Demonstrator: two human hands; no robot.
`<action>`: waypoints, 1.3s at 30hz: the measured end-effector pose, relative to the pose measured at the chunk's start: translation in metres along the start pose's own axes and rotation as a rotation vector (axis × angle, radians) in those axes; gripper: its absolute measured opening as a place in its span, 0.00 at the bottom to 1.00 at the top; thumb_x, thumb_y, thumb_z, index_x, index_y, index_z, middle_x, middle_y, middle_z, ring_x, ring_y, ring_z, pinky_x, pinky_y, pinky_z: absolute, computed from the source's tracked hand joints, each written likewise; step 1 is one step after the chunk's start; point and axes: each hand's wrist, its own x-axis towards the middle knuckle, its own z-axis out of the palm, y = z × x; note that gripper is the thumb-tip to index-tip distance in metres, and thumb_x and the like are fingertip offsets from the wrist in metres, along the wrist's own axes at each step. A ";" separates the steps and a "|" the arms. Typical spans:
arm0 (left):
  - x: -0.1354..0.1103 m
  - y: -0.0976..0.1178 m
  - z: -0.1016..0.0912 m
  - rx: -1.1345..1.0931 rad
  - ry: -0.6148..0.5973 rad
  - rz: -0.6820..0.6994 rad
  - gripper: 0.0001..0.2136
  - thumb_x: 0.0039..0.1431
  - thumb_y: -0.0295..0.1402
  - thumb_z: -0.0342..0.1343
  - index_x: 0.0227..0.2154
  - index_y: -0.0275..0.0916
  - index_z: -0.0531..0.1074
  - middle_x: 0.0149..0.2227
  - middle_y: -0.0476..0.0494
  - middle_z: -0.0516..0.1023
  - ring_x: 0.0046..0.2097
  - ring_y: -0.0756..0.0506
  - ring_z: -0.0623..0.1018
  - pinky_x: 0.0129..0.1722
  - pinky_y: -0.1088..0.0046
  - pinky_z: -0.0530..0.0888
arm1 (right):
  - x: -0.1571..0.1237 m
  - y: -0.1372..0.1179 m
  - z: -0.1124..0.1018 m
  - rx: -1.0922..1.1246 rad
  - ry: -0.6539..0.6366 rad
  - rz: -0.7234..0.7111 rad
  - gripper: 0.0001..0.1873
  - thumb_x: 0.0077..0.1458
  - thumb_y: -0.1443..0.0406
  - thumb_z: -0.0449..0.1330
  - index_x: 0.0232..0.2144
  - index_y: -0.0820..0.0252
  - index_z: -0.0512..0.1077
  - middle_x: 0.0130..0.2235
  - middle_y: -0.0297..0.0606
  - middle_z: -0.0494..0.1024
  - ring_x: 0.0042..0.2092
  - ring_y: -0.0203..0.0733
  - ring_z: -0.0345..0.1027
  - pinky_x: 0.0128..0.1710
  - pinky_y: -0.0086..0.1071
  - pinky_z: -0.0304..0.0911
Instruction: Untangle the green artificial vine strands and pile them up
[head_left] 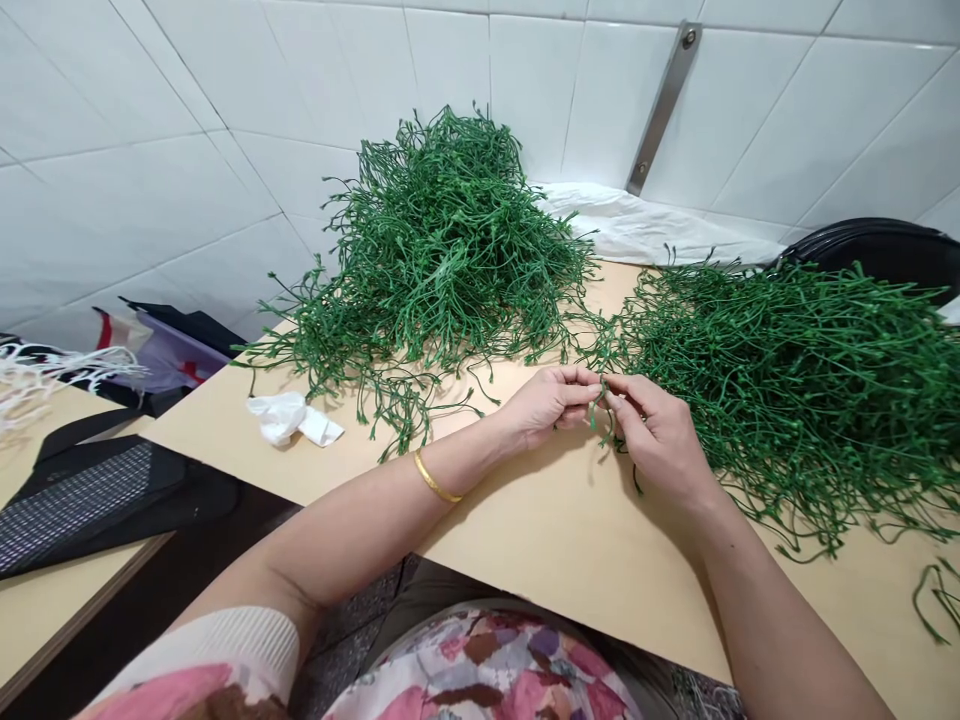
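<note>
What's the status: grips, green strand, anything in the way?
Left grip and right grip pinching green strand. Strand held over table. Large heap behind, second heap at right; nothing visibly blocking.

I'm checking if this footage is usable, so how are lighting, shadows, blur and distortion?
Head view: bright overall, soft shadows on the tabletop near the left hand and right hand; head view: no obvious motion blur, though the green strand between the hands is hard to trace; head view: lines on the tiled wall slant outward, suggesting wide-angle stretch.
</note>
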 end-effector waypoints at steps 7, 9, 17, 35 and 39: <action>-0.002 -0.003 0.003 0.417 0.076 0.277 0.05 0.48 0.25 0.53 0.20 0.35 0.65 0.20 0.50 0.68 0.23 0.55 0.66 0.25 0.77 0.61 | 0.002 0.003 -0.001 0.390 -0.159 0.285 0.17 0.56 0.55 0.49 0.35 0.62 0.70 0.24 0.34 0.68 0.26 0.34 0.63 0.26 0.28 0.62; -0.003 -0.005 0.004 0.532 0.130 0.316 0.05 0.49 0.25 0.51 0.20 0.35 0.65 0.18 0.52 0.65 0.22 0.56 0.63 0.23 0.78 0.59 | 0.003 0.002 0.000 0.500 -0.191 0.321 0.23 0.56 0.50 0.45 0.34 0.62 0.69 0.26 0.36 0.69 0.29 0.35 0.64 0.29 0.29 0.62; -0.001 -0.010 0.001 0.653 0.175 0.394 0.04 0.45 0.24 0.49 0.20 0.35 0.66 0.18 0.53 0.64 0.23 0.55 0.61 0.23 0.78 0.58 | 0.001 -0.007 0.014 0.059 -0.073 0.181 0.13 0.57 0.59 0.46 0.32 0.60 0.66 0.28 0.34 0.68 0.29 0.35 0.60 0.29 0.29 0.55; 0.011 0.001 -0.013 -0.118 -0.043 -0.030 0.07 0.41 0.28 0.60 0.23 0.33 0.66 0.20 0.51 0.68 0.19 0.58 0.63 0.19 0.81 0.56 | 0.008 0.004 0.003 0.556 0.011 0.344 0.15 0.53 0.53 0.52 0.25 0.59 0.63 0.18 0.25 0.51 0.19 0.28 0.41 0.17 0.25 0.39; 0.011 -0.002 -0.012 -0.089 0.054 -0.102 0.06 0.41 0.26 0.59 0.22 0.33 0.67 0.19 0.50 0.69 0.18 0.58 0.64 0.18 0.81 0.57 | 0.006 0.005 0.004 0.455 0.027 0.311 0.15 0.51 0.53 0.54 0.25 0.60 0.65 0.18 0.26 0.53 0.19 0.28 0.44 0.17 0.26 0.42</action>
